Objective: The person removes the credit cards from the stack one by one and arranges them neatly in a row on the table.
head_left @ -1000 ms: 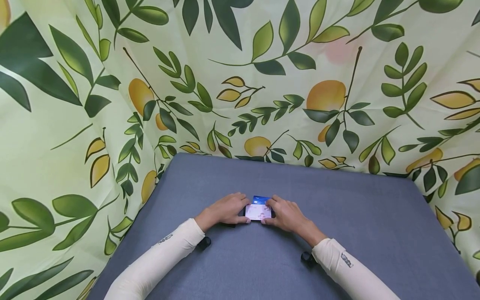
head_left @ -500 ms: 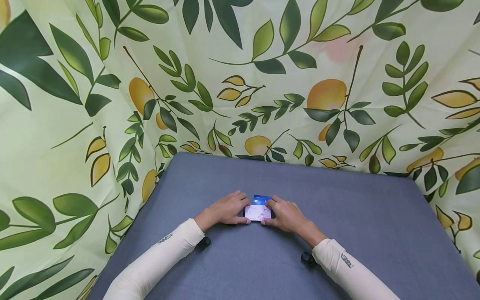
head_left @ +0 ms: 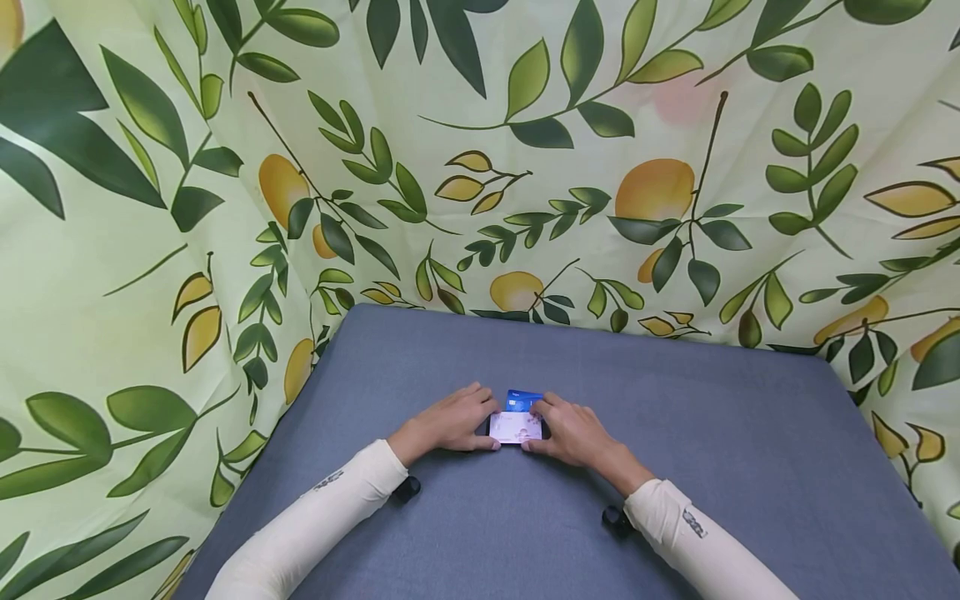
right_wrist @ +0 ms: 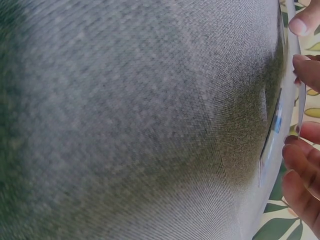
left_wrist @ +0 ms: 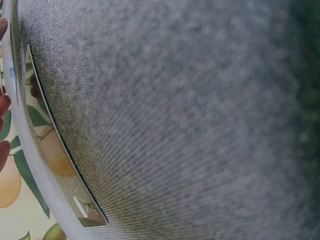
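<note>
A small white card (head_left: 515,427) with faint pink print lies on the grey cloth-covered table (head_left: 720,433). Both hands hold it by its sides. My left hand (head_left: 454,419) pinches its left edge with thumb and curled fingers. My right hand (head_left: 567,427) pinches its right edge. A blue card (head_left: 522,399) lies just behind the white one, partly under it. In the right wrist view the fingertips (right_wrist: 305,70) touch a thin card edge (right_wrist: 273,131) seen side-on. The left wrist view shows mostly grey cloth (left_wrist: 190,120) and a card edge (left_wrist: 60,150).
A leaf-and-lemon printed curtain (head_left: 480,150) surrounds the table at the back and both sides. Two small black wrist camera mounts (head_left: 407,487) (head_left: 613,518) sit under the forearms. The table's far edge meets the curtain close behind the cards.
The white card looks drawn slightly towards me, showing a little more of the blue card behind it. The hands stay in the same place.
</note>
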